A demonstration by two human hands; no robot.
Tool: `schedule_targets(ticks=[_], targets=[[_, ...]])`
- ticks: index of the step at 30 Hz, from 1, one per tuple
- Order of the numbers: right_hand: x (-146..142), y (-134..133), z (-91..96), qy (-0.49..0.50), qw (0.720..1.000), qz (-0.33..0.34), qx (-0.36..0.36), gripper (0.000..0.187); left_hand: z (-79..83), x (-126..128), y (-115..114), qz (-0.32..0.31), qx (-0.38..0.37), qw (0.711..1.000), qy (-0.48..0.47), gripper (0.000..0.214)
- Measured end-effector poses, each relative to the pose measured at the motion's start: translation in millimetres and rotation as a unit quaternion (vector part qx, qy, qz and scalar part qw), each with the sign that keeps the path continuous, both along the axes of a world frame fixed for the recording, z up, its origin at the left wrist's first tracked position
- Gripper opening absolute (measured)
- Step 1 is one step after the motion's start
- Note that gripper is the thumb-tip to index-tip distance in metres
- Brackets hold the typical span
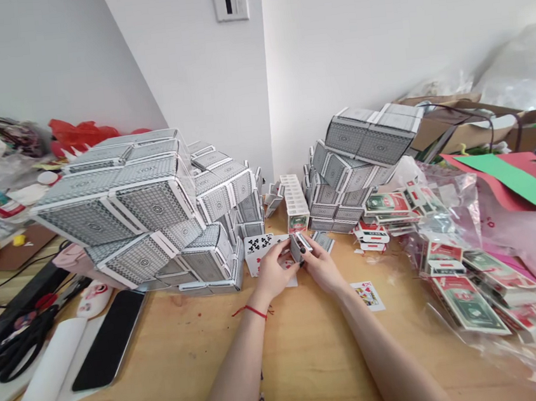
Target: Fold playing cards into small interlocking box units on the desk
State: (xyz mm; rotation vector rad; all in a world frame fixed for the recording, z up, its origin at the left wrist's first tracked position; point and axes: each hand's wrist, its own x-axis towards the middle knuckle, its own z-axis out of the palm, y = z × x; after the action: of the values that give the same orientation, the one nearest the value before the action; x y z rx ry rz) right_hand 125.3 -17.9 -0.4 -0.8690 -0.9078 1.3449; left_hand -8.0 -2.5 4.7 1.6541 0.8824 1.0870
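Observation:
My left hand point(275, 268) and my right hand point(320, 262) meet at the middle of the wooden table point(193, 361). Their fingers pinch a small folded bundle of playing cards point(300, 246) between them. A face-up card with black pips point(259, 246) lies under my left fingers. A red string circles my left wrist. A large structure of folded grey-backed cards point(148, 206) stands just left of the hands. A second such structure point(354, 153) stands behind and to the right.
A white row of folded cards point(296, 202) sits between the two structures. A loose face card point(368, 294) lies right of my right arm. Card boxes in plastic point(468, 281) fill the right side. A black phone point(110, 335), scissors point(19, 344) and clutter lie left.

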Motion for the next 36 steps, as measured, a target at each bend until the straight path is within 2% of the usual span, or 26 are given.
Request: schedule_targets(ticks=[5, 9, 24, 33, 36], targets=[[-4, 2, -3.7, 0.043, 0.999, 0.017, -0.012, 0.04, 2.6, -2, 1, 0.076, 0.098, 0.985, 0.117, 0.054], [-3, 4, -5.3, 0.042, 0.999, 0.005, -0.024, 0.035, 1.9, -2, 1, 0.098, 0.137, 0.973, 0.161, 0.055], [1, 4, -5.9, 0.023, 0.998, 0.041, -0.031, 0.031, -2.8, -2, 0, 0.107, 0.175, 0.963, 0.178, 0.058], [4, 5, -11.0, -0.137, 0.99, -0.039, 0.021, 0.027, -5.1, -1, -1, 0.096, 0.188, 0.96, 0.182, 0.057], [3, 6, -13.8, -0.136, 0.987, -0.084, 0.019, 0.026, -5.1, -1, -1, 0.102, 0.195, 0.958, 0.183, 0.058]])
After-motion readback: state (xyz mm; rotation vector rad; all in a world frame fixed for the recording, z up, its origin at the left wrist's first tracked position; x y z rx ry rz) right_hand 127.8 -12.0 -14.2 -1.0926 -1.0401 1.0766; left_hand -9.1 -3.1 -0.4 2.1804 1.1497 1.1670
